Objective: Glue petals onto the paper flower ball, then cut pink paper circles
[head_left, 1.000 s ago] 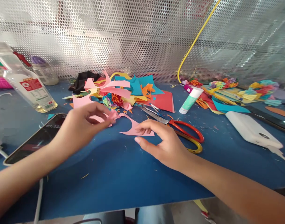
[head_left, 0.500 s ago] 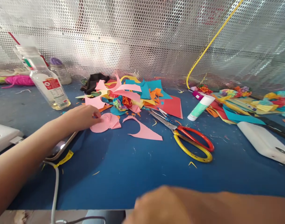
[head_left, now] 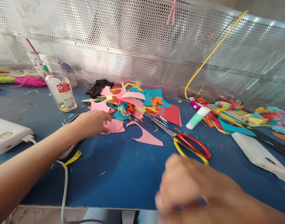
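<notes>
My left hand (head_left: 97,122) rests with curled fingers on a pink paper piece (head_left: 115,126), fingertips on its left part and hiding some of it. Beside it lies a pink paper offcut (head_left: 148,134) with a round bite cut out. My right hand (head_left: 182,183) is raised over the table's front part, smeared by motion, its fingers curled in. Something dark and reddish shows at its underside, too blurred to name. Behind the right hand lie scissors (head_left: 172,133) with one red and one yellow handle, blades pointing away to the left.
Coloured paper scraps (head_left: 151,96) and a crepe-like paper flower (head_left: 125,109) are heaped at the back. A glue stick (head_left: 197,117) leans right of them. A bottle (head_left: 63,91) stands left. White power banks (head_left: 10,137) lie at both sides. A cable (head_left: 65,183) crosses the front edge.
My right hand has risen from the front edge further over the table. My left hand has moved onto the round pink paper, covering it. The view has shifted slightly left.
</notes>
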The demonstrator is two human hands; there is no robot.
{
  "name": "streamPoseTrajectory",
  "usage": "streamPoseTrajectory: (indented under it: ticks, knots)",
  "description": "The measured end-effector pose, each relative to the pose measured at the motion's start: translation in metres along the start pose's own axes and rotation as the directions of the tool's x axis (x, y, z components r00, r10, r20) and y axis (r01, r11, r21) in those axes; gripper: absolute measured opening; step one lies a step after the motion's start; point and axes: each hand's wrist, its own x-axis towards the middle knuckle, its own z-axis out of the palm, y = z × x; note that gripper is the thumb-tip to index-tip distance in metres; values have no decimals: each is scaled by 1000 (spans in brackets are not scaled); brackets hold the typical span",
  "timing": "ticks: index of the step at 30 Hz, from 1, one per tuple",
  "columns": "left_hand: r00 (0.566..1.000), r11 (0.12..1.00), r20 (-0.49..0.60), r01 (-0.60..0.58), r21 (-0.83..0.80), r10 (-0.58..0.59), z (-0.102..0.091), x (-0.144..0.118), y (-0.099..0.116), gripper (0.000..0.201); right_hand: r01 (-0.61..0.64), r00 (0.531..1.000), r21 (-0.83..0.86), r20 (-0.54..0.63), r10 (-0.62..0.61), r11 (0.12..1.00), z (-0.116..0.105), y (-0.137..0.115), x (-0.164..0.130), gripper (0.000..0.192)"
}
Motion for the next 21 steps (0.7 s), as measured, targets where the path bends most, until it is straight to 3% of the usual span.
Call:
streamPoseTrajectory:
  ticks: [1,3,4,6,7,9,12,16,21]
  knots:
    - [1000,999,4,-31,-39,31,-1,-2,6,36,38,998,76,-57,-34,996,4,8,14,31]
    - [992,973,10,-121,-195,126,-1,-6,22,32,-161,944,181,-257,205,970,16,26,38,23]
    - [984,938,12,-166,-303,178,1,-9,31,32,-243,920,257,-243,306,935,23,37,46,29]
    - [972,716,-53,-206,-667,231,8,-12,47,30,-360,890,426,-112,443,830,38,55,56,55]
    - [975,613,-51,-176,-770,215,12,-12,54,29,-374,882,503,-67,467,779,44,61,58,55]
    - [986,455,-47,-117,-883,162,23,-12,62,25,-346,872,631,-56,486,694,54,70,58,40]
    - [998,346,-5,-28,-938,65,37,-10,64,23,-318,840,700,-105,532,640,60,74,54,23]
    - [995,376,23,-16,-926,99,45,-9,56,22,-416,827,581,-79,557,700,56,76,47,23]
    - [993,606,88,21,-796,82,41,-14,51,21,-453,837,530,-25,547,717,50,76,42,21]
